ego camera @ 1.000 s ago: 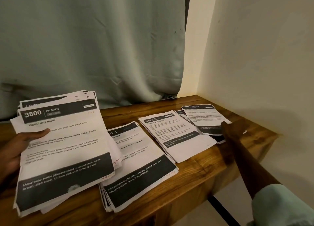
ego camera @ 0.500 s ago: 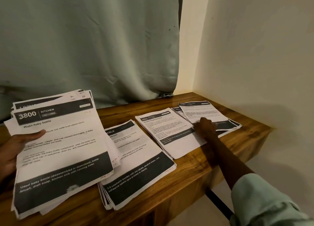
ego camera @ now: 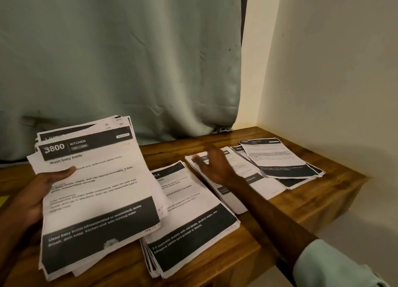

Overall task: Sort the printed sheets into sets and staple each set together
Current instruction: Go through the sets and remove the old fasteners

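From the head view, the left grip [ego camera: 41, 191] is clamped on a thick stack of printed sheets [ego camera: 92, 179], its thumb lying across the top page headed "3800 Kitchen". Three more piles lie on the wooden tabletop [ego camera: 312, 202]: a near pile [ego camera: 193, 217], a middle pile [ego camera: 265, 187] and a far pile [ego camera: 277, 157] beside the wall. The right grip [ego camera: 213, 168], blurred, is spread apart and holds nothing over the middle pile; I cannot tell whether it touches.

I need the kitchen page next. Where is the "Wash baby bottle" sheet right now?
In the head view, the sheet tops the stack gripped by the left hand at the left, its right edge overlapping the neighbouring pile on the wooden table.
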Demonstrator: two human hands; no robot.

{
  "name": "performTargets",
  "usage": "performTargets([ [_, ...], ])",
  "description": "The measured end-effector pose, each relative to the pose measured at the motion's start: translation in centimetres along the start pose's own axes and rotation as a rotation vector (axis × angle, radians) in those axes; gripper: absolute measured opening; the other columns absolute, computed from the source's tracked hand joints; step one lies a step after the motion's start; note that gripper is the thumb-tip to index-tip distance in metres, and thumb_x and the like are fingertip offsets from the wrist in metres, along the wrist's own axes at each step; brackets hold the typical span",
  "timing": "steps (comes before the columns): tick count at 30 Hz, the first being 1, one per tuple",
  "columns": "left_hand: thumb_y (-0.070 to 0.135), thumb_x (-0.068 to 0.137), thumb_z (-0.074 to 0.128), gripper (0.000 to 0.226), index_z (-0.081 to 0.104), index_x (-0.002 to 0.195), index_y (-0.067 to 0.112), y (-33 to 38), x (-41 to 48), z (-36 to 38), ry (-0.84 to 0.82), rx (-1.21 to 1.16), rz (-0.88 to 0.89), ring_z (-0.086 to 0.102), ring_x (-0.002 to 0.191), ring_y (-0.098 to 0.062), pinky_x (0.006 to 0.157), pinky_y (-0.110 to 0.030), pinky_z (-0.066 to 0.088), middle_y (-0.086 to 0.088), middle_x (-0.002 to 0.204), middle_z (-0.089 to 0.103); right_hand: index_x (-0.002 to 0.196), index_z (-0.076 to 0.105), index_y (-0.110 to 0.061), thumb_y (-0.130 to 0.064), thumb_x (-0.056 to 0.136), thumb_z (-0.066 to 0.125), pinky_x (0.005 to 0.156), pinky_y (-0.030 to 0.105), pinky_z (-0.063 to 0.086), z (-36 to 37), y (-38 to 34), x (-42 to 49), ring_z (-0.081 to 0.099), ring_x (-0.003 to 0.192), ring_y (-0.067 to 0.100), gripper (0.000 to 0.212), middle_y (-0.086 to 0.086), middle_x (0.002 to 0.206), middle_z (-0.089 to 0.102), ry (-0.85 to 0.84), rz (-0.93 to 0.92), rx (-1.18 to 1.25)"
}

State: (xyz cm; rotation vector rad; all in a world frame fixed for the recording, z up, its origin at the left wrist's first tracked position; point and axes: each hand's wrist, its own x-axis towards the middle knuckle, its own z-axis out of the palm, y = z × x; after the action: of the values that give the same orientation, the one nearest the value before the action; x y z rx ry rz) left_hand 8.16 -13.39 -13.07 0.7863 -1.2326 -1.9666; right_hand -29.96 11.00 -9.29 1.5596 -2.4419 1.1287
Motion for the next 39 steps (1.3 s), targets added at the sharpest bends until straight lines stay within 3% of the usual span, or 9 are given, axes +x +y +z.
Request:
performTargets([
  [4,0.020,0.093,0.063,0.051,0.057,0.143,0.022,2.0,-3.7,5.0,0.062,0.028,0.090,0.067,0.118,-0.039,0.091,-0.069,0.051,-0.013,0.133,0.068,0.152,0.040,-0.032,-0.084,0.078,0.056,0.116,0.049,0.037,3.8,-7.9,-0.3,0.048,0.140,0.026,0.092,0.000,0.156,0.047,-0.338,0.002,0.439],
  [9,0.012,0.100,0.055,0.037,0.064,0.134,0.020,2.4,-3.9,6.2,0.065,0.002,0.154,0.074,0.102,-0.031,0.081,-0.057,0.058,-0.010,0.120,0.074,0.138,0.058,-0.022,-0.051,0.092,0.071,0.107,0.050,0.050,7.3,-11.6,1.3,0.065,0.122,0.023,0.056,-0.002,0.135,0.067,-0.528,-0.006,0.716],
  [12,0.013,0.097,0.059,0.047,0.059,0.143,0.020,2.6,-3.3,5.2,0.078,-0.004,0.180,0.071,0.111,-0.033,0.086,-0.059,0.056,-0.010,0.130,0.070,0.135,0.060,-0.011,-0.026,0.095,0.072,0.105,0.054,0.052,8.6,-11.9,2.3,0.068,0.119,0.028,0.045,0.009,0.133,0.068,-0.501,0.013,0.820],
  [17,0.015,0.093,0.063,0.052,0.057,0.144,0.021,2.4,-3.1,4.3,0.076,-0.009,0.167,0.066,0.120,-0.037,0.088,-0.064,0.055,-0.011,0.133,0.068,0.133,0.061,-0.005,-0.013,0.095,0.070,0.100,0.046,0.056,10.3,-11.7,2.2,0.068,0.118,0.032,0.040,0.010,0.134,0.067,-0.429,0.056,0.922],
  [22,0.019,0.099,0.059,0.042,0.061,0.141,0.024,2.7,-3.4,4.5,0.062,-0.050,0.131,0.061,0.127,-0.039,0.106,-0.074,0.036,-0.012,0.139,0.064,0.131,0.063,-0.007,-0.013,0.096,0.070,0.099,0.046,0.057,10.7,-11.1,1.7,0.070,0.114,0.030,0.036,0.010,0.130,0.069,-0.332,0.087,1.031],
  [26,0.020,0.100,0.054,0.037,0.065,0.135,0.017,2.4,-4.5,7.0,-0.019,-0.019,0.042,0.067,0.117,-0.039,0.090,-0.070,0.049,-0.015,0.129,0.070,0.131,0.062,-0.007,-0.016,0.096,0.071,0.096,0.052,0.058,10.6,-11.0,1.8,0.072,0.110,0.032,0.037,0.011,0.127,0.071,-0.238,0.136,1.121],
  [30,0.012,0.098,0.058,0.035,0.067,0.132,0.016,2.1,-4.5,8.7,0.023,0.021,0.140,0.072,0.108,-0.035,0.084,-0.060,0.056,-0.013,0.124,0.073,0.131,0.062,-0.005,-0.015,0.097,0.069,0.088,0.038,0.062,10.6,-11.5,1.7,0.073,0.105,0.025,0.037,0.011,0.127,0.071,-0.133,0.075,1.099],
  [34,0.013,0.090,0.070,0.042,0.066,0.131,0.017,2.5,-4.8,9.5,0.082,0.035,0.243,0.070,0.113,-0.037,0.095,-0.062,0.054,-0.013,0.125,0.072,0.123,0.064,-0.007,-0.013,0.096,0.069,0.074,0.024,0.061,9.6,-12.0,1.4,0.075,0.088,0.009,0.028,0.007,0.119,0.072,-0.090,0.048,1.106],
  [39,0.010,0.089,0.074,0.040,0.065,0.128,0.014,3.4,-5.9,9.5,0.127,-0.007,0.342,0.069,0.115,-0.039,0.102,-0.059,0.050,-0.012,0.123,0.073,0.129,0.063,-0.005,-0.015,0.096,0.071,0.087,0.036,0.062,7.4,-13.8,1.0,0.073,0.105,0.024,0.036,0.010,0.124,0.072,-0.088,0.002,1.050],
])
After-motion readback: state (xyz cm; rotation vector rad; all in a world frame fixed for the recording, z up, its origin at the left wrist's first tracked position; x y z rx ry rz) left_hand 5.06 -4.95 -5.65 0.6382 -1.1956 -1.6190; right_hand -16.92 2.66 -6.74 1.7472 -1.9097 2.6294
